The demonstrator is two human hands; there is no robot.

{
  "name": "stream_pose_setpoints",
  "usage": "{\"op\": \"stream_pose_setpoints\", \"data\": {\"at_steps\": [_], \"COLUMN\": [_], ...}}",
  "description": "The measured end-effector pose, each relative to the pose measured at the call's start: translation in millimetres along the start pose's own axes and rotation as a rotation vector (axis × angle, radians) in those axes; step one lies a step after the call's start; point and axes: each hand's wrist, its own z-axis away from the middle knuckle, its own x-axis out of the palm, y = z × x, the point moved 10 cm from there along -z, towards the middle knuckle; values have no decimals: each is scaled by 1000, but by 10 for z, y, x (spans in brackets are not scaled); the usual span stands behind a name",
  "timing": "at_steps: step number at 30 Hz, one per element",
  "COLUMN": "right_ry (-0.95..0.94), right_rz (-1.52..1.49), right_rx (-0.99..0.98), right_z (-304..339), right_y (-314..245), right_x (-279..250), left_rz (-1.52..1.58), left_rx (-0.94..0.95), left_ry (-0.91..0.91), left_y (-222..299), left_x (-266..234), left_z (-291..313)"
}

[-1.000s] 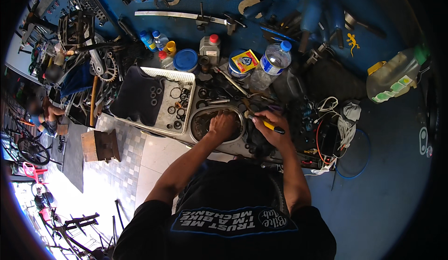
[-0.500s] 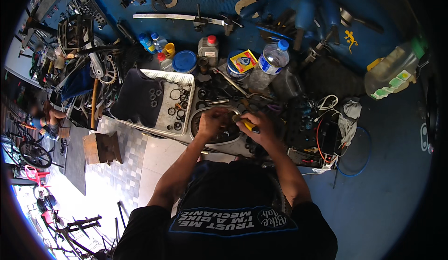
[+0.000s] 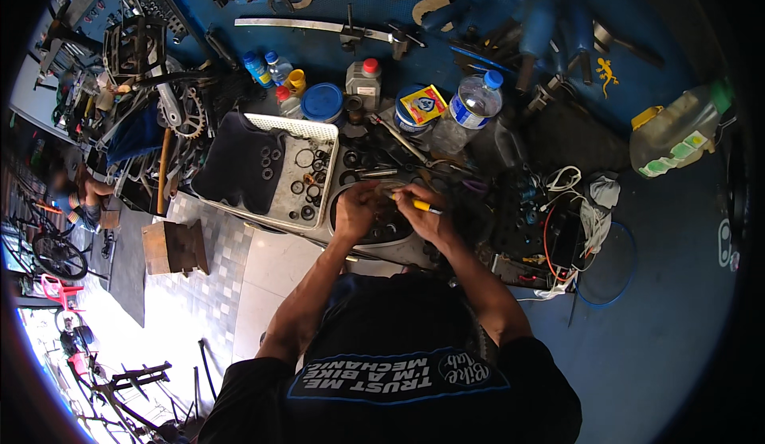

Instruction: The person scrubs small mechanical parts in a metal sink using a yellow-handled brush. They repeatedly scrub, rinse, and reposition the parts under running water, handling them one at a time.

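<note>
Over an oval, light-rimmed tub (image 3: 374,244) of dark parts, both my hands work close together. My right hand (image 3: 426,219) is closed around a yellow-handled brush (image 3: 427,206), its head pointing left toward my other hand. My left hand (image 3: 355,213) has its fingers curled in above the tub. Whatever it grips is too small and dark to name. Small dark round parts lie inside the tub below my hands.
Left of the tub stands a white perforated tray (image 3: 297,218) with rings and a dark cloth (image 3: 233,165). Behind are a blue-lidded tub (image 3: 322,103), a red-capped bottle (image 3: 364,83) and a large clear bottle (image 3: 468,117). Cables (image 3: 588,219) lie to the right.
My right hand has shifted slightly left, nearer my left hand, and the brush now lies flatter. The whole view has moved a little.
</note>
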Motion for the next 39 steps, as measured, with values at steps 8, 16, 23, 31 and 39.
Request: {"op": "stream_pose_setpoints", "data": {"at_steps": [8,16,23,31,39], "right_ry": [90,120,165,100,-7], "right_rz": [226,367,327,356,142], "right_rx": [-156,-107,-94,-147,55], "right_z": [25,34,90,53,84], "right_y": [-276,-259,-164,-113,4], "right_x": [-128,-177,-256,-257,-198], "left_rz": [-123,-150,-158,44,271], "left_rx": [129,123,177,151,-108], "left_ry": [83,112,141,62,-45], "left_y": [-15,-39,75,5,-336], "left_x": [3,20,33,46,56], "left_z": [-37,-48,5,-21,-65]}}
